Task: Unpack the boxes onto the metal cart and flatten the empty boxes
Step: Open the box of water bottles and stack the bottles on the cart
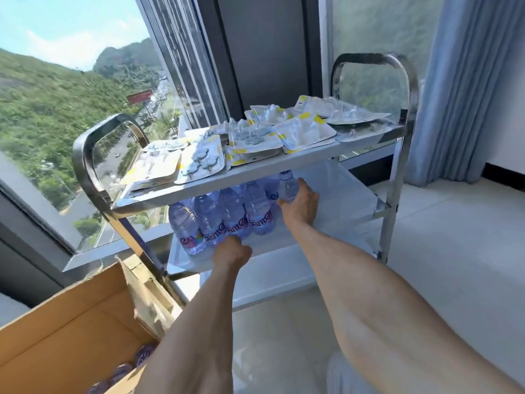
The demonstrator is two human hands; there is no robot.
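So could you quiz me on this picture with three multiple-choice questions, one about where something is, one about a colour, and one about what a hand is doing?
1. Where do the clear plastic water bottles stand on the shiny metal cart?
A. top shelf
B. lower shelf
C. the floor

2. What colour accents mark the flat white blister packs on the top shelf?
A. yellow
B. red
C. green

3. What is the right hand doing?
A. hanging idle
B. gripping the cart handle
C. holding a bottle

Answers:
1 B, the bottles sit under the top shelf, on the tier below.
2 A, yellow patches show along the pack edges.
3 C, its fingers wrap the rightmost bottle, while the left hand touches the bottles at the front. The open brown cardboard box nearby has more bottles in it.
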